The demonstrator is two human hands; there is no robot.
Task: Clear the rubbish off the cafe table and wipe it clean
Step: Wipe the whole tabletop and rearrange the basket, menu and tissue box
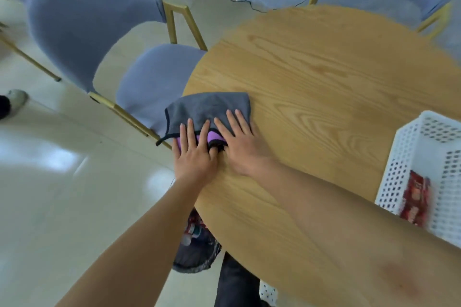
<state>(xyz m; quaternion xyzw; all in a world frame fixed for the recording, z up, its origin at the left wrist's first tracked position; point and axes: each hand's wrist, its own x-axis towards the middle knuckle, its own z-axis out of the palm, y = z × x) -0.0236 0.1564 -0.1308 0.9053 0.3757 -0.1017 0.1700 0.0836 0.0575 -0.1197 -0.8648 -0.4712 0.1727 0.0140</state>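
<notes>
A grey cloth (207,109) with a black hem and a purple underside lies at the left edge of the round wooden table (324,87), partly hanging over the rim. My left hand (193,154) and my right hand (239,144) rest flat on the cloth's near side, side by side, fingers spread and pressing down. A white perforated basket (429,157) stands at the table's right edge with a red wrapper (415,197) inside it.
A grey upholstered chair (94,40) with gold legs stands left of the table, its seat tucked near the rim. Another grey chair (369,0) is at the far side. A dark bin bag (197,244) holding rubbish sits on the floor below the table's near edge.
</notes>
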